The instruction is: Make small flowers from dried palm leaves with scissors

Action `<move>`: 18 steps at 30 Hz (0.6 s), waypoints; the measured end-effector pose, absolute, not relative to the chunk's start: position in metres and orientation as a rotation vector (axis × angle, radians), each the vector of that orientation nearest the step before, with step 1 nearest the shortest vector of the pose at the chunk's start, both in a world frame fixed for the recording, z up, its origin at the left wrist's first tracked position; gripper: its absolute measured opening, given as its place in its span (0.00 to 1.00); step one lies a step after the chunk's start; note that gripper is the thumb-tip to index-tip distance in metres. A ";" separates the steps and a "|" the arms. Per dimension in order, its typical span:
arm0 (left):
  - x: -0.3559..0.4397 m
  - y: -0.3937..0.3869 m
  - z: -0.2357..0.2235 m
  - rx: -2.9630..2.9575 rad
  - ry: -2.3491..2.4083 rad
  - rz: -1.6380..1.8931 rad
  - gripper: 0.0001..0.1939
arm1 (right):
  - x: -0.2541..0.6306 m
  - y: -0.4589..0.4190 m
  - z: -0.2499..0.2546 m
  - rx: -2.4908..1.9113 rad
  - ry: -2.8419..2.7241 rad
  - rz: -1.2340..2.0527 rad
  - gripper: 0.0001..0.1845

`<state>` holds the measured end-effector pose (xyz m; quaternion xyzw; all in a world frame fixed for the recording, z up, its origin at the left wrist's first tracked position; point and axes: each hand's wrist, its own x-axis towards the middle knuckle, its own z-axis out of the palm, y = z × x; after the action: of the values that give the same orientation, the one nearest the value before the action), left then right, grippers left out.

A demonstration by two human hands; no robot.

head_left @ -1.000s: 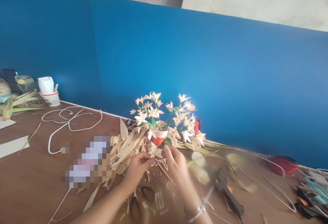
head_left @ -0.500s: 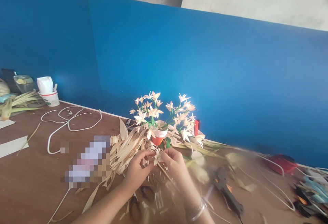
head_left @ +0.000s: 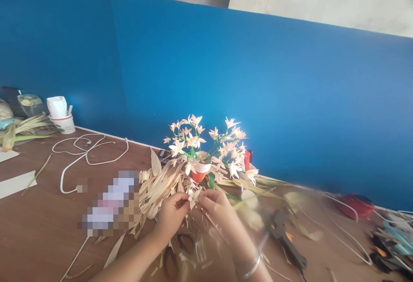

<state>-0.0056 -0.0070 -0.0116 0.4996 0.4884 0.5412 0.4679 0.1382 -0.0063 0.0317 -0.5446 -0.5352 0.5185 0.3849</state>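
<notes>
Between my two hands is a small cream husk flower (head_left: 193, 197) with pointed petals. My left hand (head_left: 174, 213) pinches it from the left, thumb and fingers closed. From the right, my right hand (head_left: 215, 204) grips its other side with closed fingertips; a silver bangle circles that wrist. Just behind stands an orange and white paper cup (head_left: 200, 173) holding green stems with many similar flowers (head_left: 193, 140). Dry corn husks (head_left: 161, 187) lie heaped to the left of the cup. Scissors (head_left: 171, 260) with dark handles rest below my hands, partly covered by scraps.
A black glue gun (head_left: 287, 241) lies to the right on the brown table (head_left: 41, 226). White cables (head_left: 69, 166) curl at the left, near a blurred-out device (head_left: 111, 202). A white tub (head_left: 63, 124) stands farther back. A blue panel (head_left: 258, 80) rises behind the table.
My left hand has shifted slightly and its fingers have closed nearer the flower. The flower has moved a little left and turned, its petals now more spread to view.
</notes>
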 end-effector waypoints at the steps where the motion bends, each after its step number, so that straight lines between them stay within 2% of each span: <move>1: -0.005 -0.007 -0.011 1.224 1.201 1.323 0.04 | 0.138 -0.006 0.032 -1.393 -1.361 1.311 0.09; 7: -0.005 -0.006 -0.014 1.226 1.224 1.328 0.03 | 0.133 -0.009 0.038 -1.497 -1.334 1.268 0.06; 18: -0.008 -0.007 -0.018 1.548 1.257 1.416 0.08 | 0.125 -0.021 0.050 -1.413 -1.083 1.417 0.10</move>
<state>-0.0078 -0.0074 -0.0183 0.5950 0.4832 0.5443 0.3411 0.1255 -0.0209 0.0496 -0.5635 -0.4321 0.5653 0.4198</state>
